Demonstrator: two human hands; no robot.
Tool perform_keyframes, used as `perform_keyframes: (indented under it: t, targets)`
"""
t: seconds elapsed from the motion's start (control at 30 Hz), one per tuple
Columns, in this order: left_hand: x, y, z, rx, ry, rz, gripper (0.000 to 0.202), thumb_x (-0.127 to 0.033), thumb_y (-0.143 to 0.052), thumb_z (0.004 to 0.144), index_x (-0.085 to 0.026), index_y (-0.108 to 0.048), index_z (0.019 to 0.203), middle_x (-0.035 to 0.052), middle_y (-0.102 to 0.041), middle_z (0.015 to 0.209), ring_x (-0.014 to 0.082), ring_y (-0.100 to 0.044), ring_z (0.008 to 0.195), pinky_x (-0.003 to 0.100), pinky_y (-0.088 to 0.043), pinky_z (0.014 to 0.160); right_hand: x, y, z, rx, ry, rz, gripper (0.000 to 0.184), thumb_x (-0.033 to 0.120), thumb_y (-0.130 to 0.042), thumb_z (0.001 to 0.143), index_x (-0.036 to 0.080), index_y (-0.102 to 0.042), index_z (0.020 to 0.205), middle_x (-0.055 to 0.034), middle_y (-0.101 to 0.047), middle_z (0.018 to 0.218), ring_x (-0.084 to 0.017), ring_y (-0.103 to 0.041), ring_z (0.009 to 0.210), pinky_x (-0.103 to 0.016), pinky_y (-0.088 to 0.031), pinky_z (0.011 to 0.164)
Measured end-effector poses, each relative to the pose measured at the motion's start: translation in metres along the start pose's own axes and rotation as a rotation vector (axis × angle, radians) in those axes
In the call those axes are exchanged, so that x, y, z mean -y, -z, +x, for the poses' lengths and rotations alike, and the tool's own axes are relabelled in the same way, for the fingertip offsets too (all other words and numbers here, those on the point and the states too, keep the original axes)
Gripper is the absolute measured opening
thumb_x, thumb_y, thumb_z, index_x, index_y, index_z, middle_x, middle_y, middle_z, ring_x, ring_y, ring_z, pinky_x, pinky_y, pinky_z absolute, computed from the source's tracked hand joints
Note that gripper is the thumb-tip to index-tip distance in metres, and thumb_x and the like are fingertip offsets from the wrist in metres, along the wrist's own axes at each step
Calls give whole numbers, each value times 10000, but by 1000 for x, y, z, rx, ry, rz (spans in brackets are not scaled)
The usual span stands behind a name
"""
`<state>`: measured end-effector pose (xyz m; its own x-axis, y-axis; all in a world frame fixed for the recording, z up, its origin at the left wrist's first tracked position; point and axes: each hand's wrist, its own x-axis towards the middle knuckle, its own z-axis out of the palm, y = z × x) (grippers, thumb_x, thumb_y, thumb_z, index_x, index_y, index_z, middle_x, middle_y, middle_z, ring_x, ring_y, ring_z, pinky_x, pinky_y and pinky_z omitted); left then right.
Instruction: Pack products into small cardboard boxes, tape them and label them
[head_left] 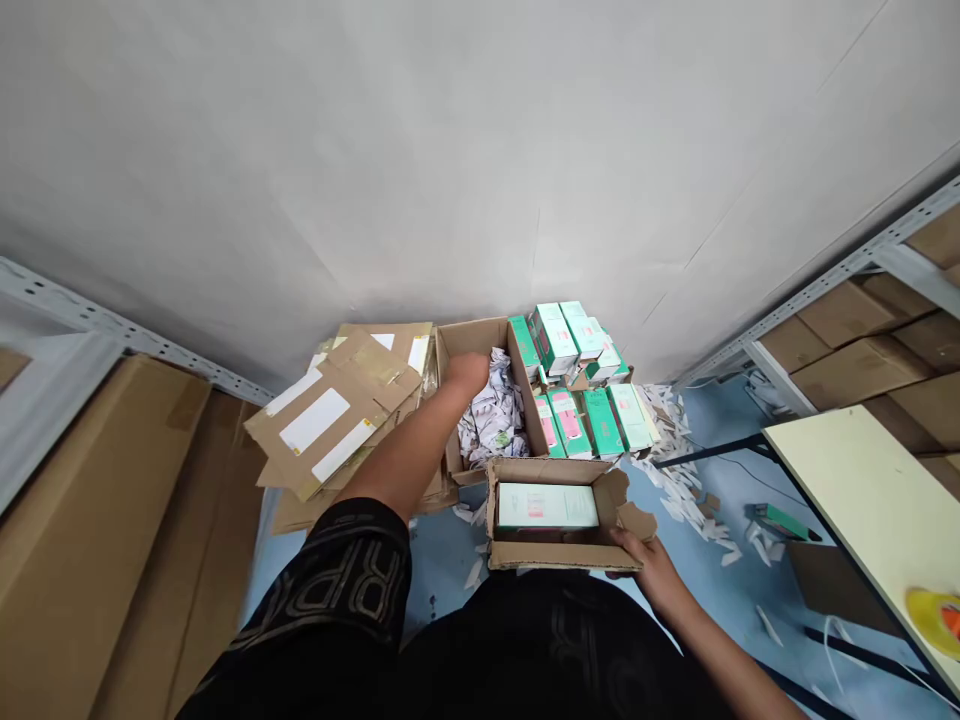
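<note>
Big box (pixel 474 336) at your 12, small box (pixel 564 556) nearer, approx 1, w/ carton (pixel 551 506) inside. Your R hand (pixel 642 557) grips only its 4 o'clock end; it could tip & spill the carton. L hand (pixel 466 374) by paper scraps (pixel 495 415); can't tell if gripping.

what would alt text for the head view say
A person's right hand holds a small open carton with a pale box inside, while the left hand is at a larger carton of crumpled paper. Green boxes are to its right, flattened cardboard to its left.
</note>
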<state>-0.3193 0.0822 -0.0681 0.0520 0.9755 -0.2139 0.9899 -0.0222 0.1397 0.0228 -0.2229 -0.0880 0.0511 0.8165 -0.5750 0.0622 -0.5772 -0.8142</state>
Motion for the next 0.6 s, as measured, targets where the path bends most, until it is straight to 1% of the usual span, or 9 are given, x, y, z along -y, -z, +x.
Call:
perform_keyframes:
  t: [0.07, 0.13, 0.2, 0.27, 0.33, 0.43, 0.47, 0.53, 0.6]
  targets:
    - [4, 13, -16, -47, 0, -6, 282, -247, -560, 935, -135, -779, 1074, 208, -742, 1139, 339, -687, 1106, 398, -499, 948, 4, -3, 0, 41, -23, 13, 423, 594, -708, 728, 174, -676, 768, -30, -658, 644, -230, -634, 603, -348, -547, 548]
    - [8, 23, -31, -101, 13, -18, 305, -270, -519, 963, -154, -764, 1104, 187, -743, 1140, 320, -692, 1082, 379, -500, 917, 9, -6, 0, 60, -34, -1, 393, 569, -709, 720, 180, -662, 747, -25, -648, 617, -233, -645, 593, -340, -541, 536]
    - [13, 33, -46, -191, 23, -76, 316, -302, -496, 982, -177, -746, 1129, 157, -747, 1139, 288, -691, 1058, 347, -494, 884, 13, -8, 1, 62, -39, -22, 381, 559, -703, 712, 182, -665, 751, -27, -653, 607, -245, -664, 602, -340, -543, 537]
    - [20, 43, -64, -294, -4, -200, 295, -331, -508, 979, -198, -742, 1098, 113, -759, 1085, 248, -685, 1005, 310, -484, 846, 15, -10, 4, 69, -37, -40, 380, 557, -685, 724, 179, -674, 765, -37, -669, 617, -252, -682, 621, -339, -550, 549]
    - [26, 53, -88, -386, -68, -360, 261, -353, -540, 957, -208, -742, 1037, 61, -760, 977, 205, -669, 916, 274, -473, 804, 14, -12, 9, 73, -27, -56, 386, 559, -661, 747, 174, -675, 764, -48, -679, 624, -252, -690, 624, -338, -553, 557]
    - [28, 65, -136, -479, -165, -557, 249, -364, -564, 923, -192, -733, 987, 10, -724, 846, 159, -628, 786, 248, -473, 753, 9, -14, 14, 63, 6, -98, 399, 566, -640, 766, 168, -668, 758, -53, -689, 639, -244, -685, 609, -337, -552, 559]
    - [26, 68, -154, -480, -210, -611, 247, -369, -573, 915, -188, -731, 975, 5, -716, 828, 155, -621, 758, 252, -478, 734, 8, -15, 15, 52, 18, -113, 398, 566, -637, 768, 169, -667, 760, -51, -692, 648, -240, -683, 607, -333, -549, 559]
    - [19, 68, -189, -456, -352, -678, 217, -357, -599, 906, -196, -736, 957, 18, -726, 861, 166, -634, 768, 274, -490, 733, 7, -18, 15, 35, 31, -139, 392, 566, -632, 773, 175, -663, 763, -45, -695, 660, -226, -680, 610, -315, -542, 561]
    - [7, 63, -218, -359, -573, -687, 202, -323, -575, 933, -220, -745, 970, 42, -743, 916, 189, -658, 837, 309, -509, 791, 8, -21, 13, 37, 24, -144, 392, 574, -622, 782, 184, -657, 760, -40, -694, 661, -211, -671, 602, -299, -533, 559]
